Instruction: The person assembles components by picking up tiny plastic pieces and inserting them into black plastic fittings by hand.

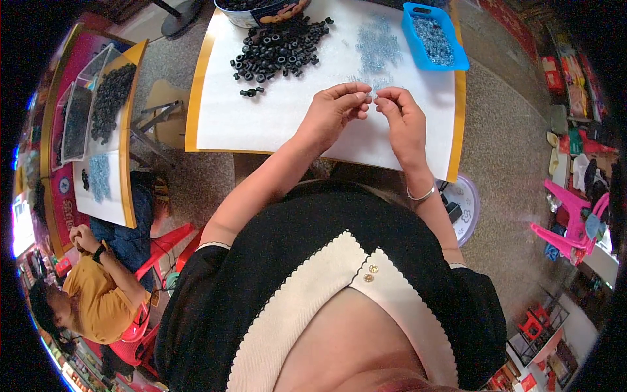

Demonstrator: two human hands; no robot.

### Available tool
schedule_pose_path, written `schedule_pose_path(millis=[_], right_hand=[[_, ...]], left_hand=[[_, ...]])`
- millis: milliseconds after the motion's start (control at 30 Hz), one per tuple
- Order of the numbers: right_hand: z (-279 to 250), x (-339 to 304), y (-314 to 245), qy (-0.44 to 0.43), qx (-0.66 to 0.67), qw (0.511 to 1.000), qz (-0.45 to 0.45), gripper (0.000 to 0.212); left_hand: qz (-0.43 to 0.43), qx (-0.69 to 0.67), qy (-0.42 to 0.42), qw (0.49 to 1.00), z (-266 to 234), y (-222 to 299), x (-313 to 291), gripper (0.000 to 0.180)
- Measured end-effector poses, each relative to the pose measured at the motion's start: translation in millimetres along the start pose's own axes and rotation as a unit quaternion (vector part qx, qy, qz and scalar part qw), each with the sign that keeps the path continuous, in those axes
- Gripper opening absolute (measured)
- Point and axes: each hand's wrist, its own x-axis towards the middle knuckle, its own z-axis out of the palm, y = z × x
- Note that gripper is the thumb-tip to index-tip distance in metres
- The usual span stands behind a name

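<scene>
My left hand (334,112) and my right hand (405,121) meet above the near right part of a white-topped table (261,130). Thumb and forefinger of each are pinched together, fingertips almost touching. Between them shows a tiny see-through plastic piece (373,96); its exact shape is too small to make out. Just beyond the fingers lies a loose spread of see-through bluish pieces (380,49). To the left is a heap of black ring-shaped parts (281,49), with a few black parts (251,93) lying apart from it on the near side.
A blue plastic basket (410,39) of see-through pieces stands at the far right. A round tub (245,18) with black parts sits at the far edge. At left, a person in a yellow top (98,294) sits by another table (108,206). A pink stool (568,209) stands right.
</scene>
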Motion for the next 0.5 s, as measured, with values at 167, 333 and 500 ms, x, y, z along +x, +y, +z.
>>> schedule_pose_path(millis=[167, 333, 500], right_hand=[[-2.3, 2.5, 6.0, 0.003, 0.044, 0.999, 0.015, 0.015], [-1.3, 1.9, 7.1, 0.013, 0.051, 0.999, -0.014, 0.018], [-1.3, -2.2, 1.3, 0.017, -0.01, 0.999, -0.037, 0.018]], left_hand=[[-0.002, -0.019, -0.009, 1.0, -6.8, -1.7, 3.6, 0.022], [-0.022, -0.044, -0.02, 0.999, -8.1, -2.6, 4.4, 0.02], [-0.034, -0.028, -0.019, 0.999, -3.6, -0.4, 0.3, 0.018]])
